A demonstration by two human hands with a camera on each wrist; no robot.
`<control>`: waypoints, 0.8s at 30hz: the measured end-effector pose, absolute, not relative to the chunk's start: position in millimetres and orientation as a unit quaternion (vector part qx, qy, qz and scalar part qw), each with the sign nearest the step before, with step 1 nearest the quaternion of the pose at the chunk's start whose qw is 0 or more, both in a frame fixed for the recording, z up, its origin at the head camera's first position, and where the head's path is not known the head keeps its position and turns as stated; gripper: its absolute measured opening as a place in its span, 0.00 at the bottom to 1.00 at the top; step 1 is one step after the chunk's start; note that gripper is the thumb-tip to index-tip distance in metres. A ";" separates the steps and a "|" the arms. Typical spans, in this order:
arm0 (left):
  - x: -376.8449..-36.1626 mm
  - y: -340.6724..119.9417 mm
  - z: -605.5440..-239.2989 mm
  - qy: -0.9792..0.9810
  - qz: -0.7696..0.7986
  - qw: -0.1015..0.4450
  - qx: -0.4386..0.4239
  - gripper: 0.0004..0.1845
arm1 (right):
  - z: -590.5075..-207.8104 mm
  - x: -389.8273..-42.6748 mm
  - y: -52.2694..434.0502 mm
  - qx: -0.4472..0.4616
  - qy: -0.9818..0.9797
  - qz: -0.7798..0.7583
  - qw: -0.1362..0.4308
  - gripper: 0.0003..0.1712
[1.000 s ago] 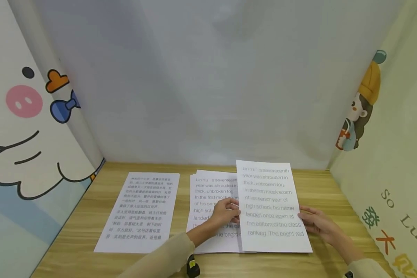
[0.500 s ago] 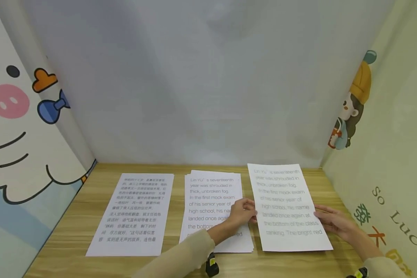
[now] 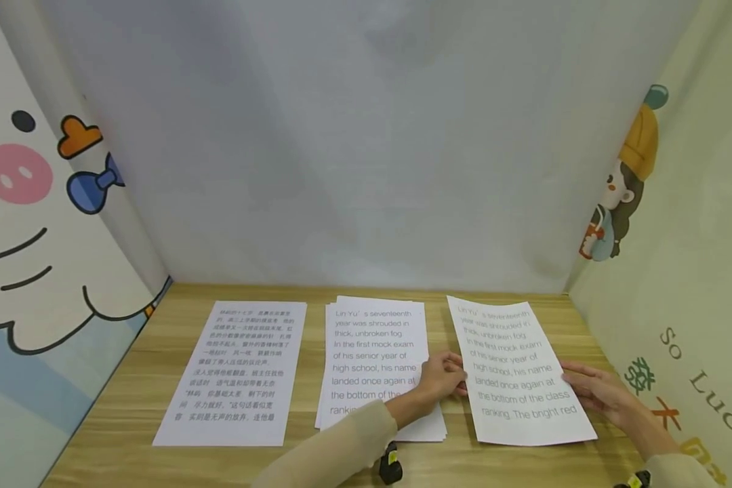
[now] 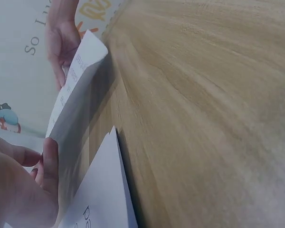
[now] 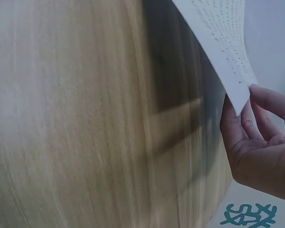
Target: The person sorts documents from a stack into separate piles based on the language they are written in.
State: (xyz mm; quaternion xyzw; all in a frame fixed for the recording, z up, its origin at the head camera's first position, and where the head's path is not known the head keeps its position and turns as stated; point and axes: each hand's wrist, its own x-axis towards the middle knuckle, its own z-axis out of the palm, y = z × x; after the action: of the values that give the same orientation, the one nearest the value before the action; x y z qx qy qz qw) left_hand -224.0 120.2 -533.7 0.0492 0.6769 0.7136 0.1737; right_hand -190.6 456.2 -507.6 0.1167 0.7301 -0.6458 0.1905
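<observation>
Now step in hand: placing English sheet (image 3: 521, 371) at 3 o'clock of English stack (image 3: 375, 366). Left hand (image 3: 442, 376) pinches left edge, right hand (image 3: 594, 392) pinches right edge. Next likely needs lowering flat on table (image 3: 311, 461), then release.

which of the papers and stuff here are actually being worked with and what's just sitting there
In hand:
- English-text sheet, held at its edges by the left hand and right hand
- stack of English-text sheets beside it

Lying about:
- Chinese-text sheet
- wooden table
- cartoon side panels
</observation>
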 end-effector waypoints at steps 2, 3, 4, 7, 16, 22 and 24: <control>-224.4 120.8 -535.6 0.678 0.713 0.170 0.050 0.14 | -505.9 -191.0 455.8 0.120 0.760 -0.613 0.178 0.16; -224.4 120.9 -536.4 0.678 0.714 0.169 0.048 0.14 | -504.8 -191.1 455.4 0.120 0.775 -0.597 0.173 0.21; -224.6 120.8 -537.1 0.679 0.713 0.168 0.047 0.15 | -503.6 -191.5 455.0 0.124 0.785 -0.583 0.169 0.25; -224.2 120.1 -538.4 0.684 0.707 0.172 0.048 0.17 | -500.6 -191.3 454.3 0.122 0.798 -0.566 0.169 0.31; -220.6 114.2 -538.1 0.688 0.691 0.211 0.069 0.19 | -498.9 -181.8 463.4 0.105 0.793 -0.575 0.170 0.28; -222.3 109.3 -533.4 0.718 0.653 0.224 0.091 0.20 | -497.1 -179.1 466.4 0.115 0.787 -0.582 0.168 0.28; -223.8 106.9 -532.0 0.726 0.643 0.223 0.098 0.21 | -497.1 -179.7 464.6 0.119 0.794 -0.573 0.164 0.30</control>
State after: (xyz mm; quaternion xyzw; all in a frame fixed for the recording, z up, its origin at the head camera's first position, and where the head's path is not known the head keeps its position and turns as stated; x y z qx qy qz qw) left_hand -223.8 106.9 -532.0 0.0976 0.7264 0.6427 0.2232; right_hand -179.7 464.6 -497.1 0.1190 0.7940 -0.5730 0.1644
